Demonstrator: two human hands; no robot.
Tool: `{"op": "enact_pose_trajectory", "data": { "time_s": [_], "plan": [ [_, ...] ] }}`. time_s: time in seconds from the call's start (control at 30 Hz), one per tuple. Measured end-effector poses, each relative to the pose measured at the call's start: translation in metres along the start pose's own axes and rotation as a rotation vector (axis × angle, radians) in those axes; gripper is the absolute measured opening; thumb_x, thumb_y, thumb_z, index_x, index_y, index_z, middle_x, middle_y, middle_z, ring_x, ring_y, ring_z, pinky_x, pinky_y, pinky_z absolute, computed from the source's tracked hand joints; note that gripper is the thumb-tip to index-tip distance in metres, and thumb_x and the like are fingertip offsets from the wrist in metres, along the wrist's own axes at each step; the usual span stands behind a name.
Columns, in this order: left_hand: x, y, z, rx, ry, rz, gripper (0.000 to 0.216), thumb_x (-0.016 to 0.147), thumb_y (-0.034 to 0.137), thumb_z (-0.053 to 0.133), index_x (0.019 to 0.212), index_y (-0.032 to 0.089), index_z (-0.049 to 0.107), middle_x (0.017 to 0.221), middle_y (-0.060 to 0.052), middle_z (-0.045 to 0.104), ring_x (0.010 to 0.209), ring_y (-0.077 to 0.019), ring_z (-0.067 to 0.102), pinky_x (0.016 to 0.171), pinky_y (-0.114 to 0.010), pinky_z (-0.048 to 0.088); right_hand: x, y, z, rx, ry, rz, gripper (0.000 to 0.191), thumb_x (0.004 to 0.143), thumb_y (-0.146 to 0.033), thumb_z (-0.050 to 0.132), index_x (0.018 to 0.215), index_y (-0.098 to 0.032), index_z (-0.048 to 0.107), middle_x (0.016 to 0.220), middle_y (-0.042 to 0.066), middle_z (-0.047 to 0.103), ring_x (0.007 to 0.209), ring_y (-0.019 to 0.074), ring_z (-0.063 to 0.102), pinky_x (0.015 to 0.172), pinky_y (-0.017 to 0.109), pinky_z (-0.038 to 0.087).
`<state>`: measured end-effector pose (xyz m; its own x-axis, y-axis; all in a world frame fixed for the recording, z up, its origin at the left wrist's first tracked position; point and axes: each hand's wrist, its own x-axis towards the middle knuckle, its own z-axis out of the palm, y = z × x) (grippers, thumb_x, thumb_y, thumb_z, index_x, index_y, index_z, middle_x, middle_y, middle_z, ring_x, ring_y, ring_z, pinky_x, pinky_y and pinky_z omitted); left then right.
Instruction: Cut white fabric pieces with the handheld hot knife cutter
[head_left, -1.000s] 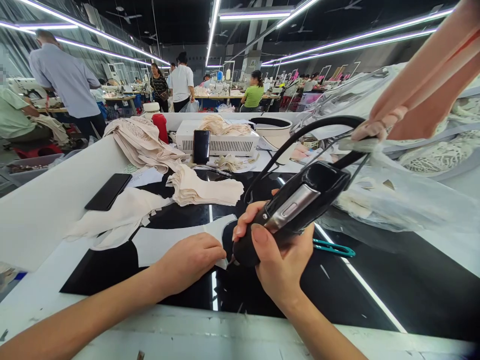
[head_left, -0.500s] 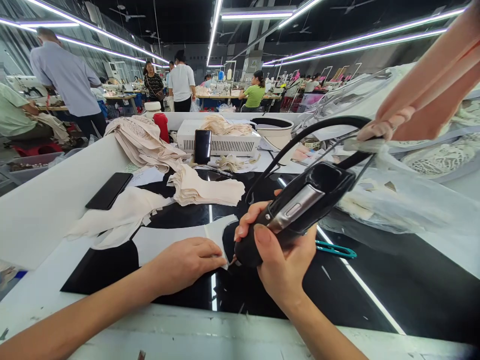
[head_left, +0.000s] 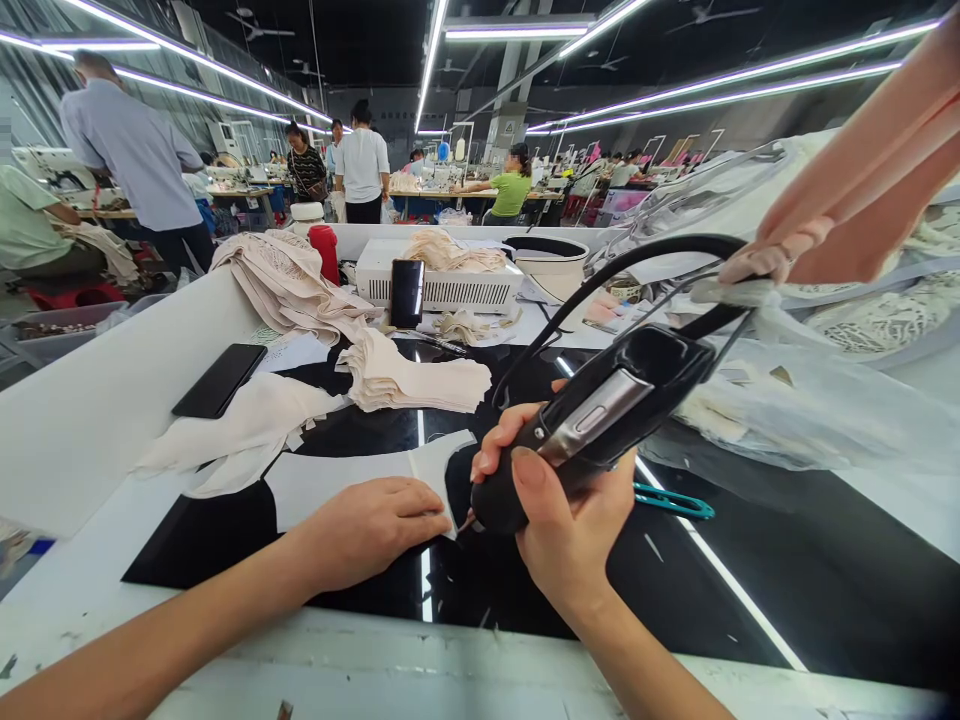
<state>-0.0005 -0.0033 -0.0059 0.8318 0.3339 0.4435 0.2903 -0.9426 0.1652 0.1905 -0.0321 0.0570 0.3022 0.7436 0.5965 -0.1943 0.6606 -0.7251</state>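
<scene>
A pale fabric piece (head_left: 345, 478) lies flat on the black glossy board (head_left: 675, 590), with a cream part (head_left: 442, 460) at its right end. My left hand (head_left: 379, 525) rests on that end, fingers together and pressing its lower edge. My right hand (head_left: 570, 510) is wrapped round a thick black corded hand tool (head_left: 600, 415) with a silver lever on its side. The tool leans, its lower end close to the fabric's right edge by my left fingertips. Its working tip is mostly hidden.
A stack of cream fabric pieces (head_left: 416, 375) and a black phone (head_left: 220, 380) lie behind the fabric. Another phone (head_left: 406, 293) leans on a white vented box (head_left: 450, 265). Teal snips (head_left: 675, 500) sit right of the tool. The cord (head_left: 637, 253) runs to hanging pink cloth (head_left: 862, 150).
Both hands, the tool and the fabric piece keep nearly the same places. The view has shifted very slightly. In the background, the person in green has stretched an arm to the left.
</scene>
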Motion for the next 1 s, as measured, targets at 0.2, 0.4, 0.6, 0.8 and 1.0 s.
{"op": "enact_pose_trajectory", "data": {
  "time_s": [0.2,0.4,0.6,0.8,1.0],
  "plan": [
    [-0.0005,-0.0003,-0.0002,0.000,0.005,0.003,0.023,0.111,0.010,0.050,0.121,0.016,0.070,0.122,-0.007,0.077,0.108,-0.0213,0.075,0.097,-0.030,0.061,0.0004,0.0007,0.0003,-0.008,-0.005,-0.014,0.040,0.089,-0.042,0.087,0.110,-0.031,0.055,0.083,-0.005,0.072,0.055,0.0110,0.064,0.050,0.023,0.060],
    [-0.0004,0.0008,-0.0003,-0.002,0.006,0.006,0.024,0.112,0.011,0.049,0.122,0.016,0.070,0.120,-0.007,0.077,0.107,-0.0211,0.075,0.096,-0.030,0.061,0.0009,0.0003,0.0007,-0.012,0.003,-0.011,0.039,0.088,-0.042,0.087,0.109,-0.032,0.056,0.083,-0.005,0.071,0.055,0.0110,0.065,0.050,0.024,0.059],
    [-0.0008,-0.0003,0.0012,-0.010,0.015,-0.003,0.025,0.113,0.012,0.048,0.122,0.016,0.071,0.121,-0.007,0.077,0.107,-0.0210,0.075,0.095,-0.030,0.061,0.0043,-0.0018,0.0026,-0.024,0.059,-0.032,0.045,0.085,-0.045,0.090,0.114,-0.033,0.058,0.082,-0.007,0.071,0.052,0.0113,0.064,0.048,0.026,0.059],
    [-0.0005,-0.0001,0.0028,-0.011,0.041,0.002,0.024,0.112,0.012,0.049,0.121,0.015,0.071,0.120,-0.007,0.077,0.106,-0.0213,0.075,0.095,-0.031,0.062,0.0059,0.0026,0.0031,-0.020,0.046,-0.043,0.041,0.087,-0.042,0.089,0.111,-0.031,0.057,0.083,-0.007,0.073,0.053,0.0110,0.065,0.046,0.024,0.058],
    [-0.0004,0.0001,0.0024,-0.018,0.029,-0.001,0.024,0.112,0.011,0.050,0.122,0.016,0.072,0.120,-0.007,0.077,0.105,-0.0199,0.074,0.095,-0.030,0.061,0.0042,0.0049,0.0036,-0.032,0.017,-0.053,0.039,0.089,-0.040,0.086,0.107,-0.029,0.054,0.081,-0.007,0.072,0.053,0.0108,0.064,0.048,0.024,0.059]
  ]
}}
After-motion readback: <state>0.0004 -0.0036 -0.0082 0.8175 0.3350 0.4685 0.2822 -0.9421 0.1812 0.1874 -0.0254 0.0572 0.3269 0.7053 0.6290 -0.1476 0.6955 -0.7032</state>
